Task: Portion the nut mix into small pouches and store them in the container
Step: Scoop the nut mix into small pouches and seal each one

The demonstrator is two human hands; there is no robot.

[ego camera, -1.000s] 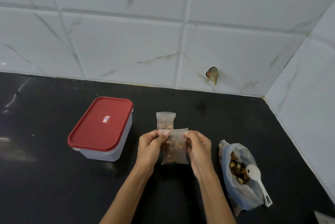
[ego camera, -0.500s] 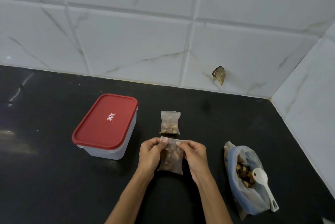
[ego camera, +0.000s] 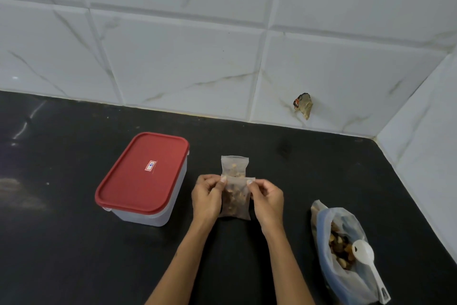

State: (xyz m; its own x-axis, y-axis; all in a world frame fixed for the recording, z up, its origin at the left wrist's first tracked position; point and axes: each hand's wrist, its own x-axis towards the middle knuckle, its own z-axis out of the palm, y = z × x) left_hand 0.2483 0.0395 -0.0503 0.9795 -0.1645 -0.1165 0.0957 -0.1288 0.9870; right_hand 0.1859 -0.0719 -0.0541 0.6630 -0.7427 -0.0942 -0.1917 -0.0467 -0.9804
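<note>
A small clear pouch of nuts (ego camera: 235, 202) hangs upright over the black counter. My left hand (ego camera: 207, 197) pinches its top left corner and my right hand (ego camera: 268, 199) pinches its top right corner. Just behind it a second filled pouch (ego camera: 234, 165) lies flat on the counter. To the left stands the clear container (ego camera: 150, 213) with its red lid (ego camera: 143, 172) closed. At the right lies the open plastic bag of nut mix (ego camera: 343, 252), with a white scoop (ego camera: 366, 260) resting in its mouth.
The black counter (ego camera: 61, 243) meets white marble-look tiled walls at the back and right, forming a corner. A small crumpled scrap (ego camera: 303, 105) sticks to the back wall above the counter.
Both hands stay on the pouch's top edge; their fingers slid along it and now sit at its corners. The pouch hangs a little lower than a second ago. The camera view shifted slightly.
</note>
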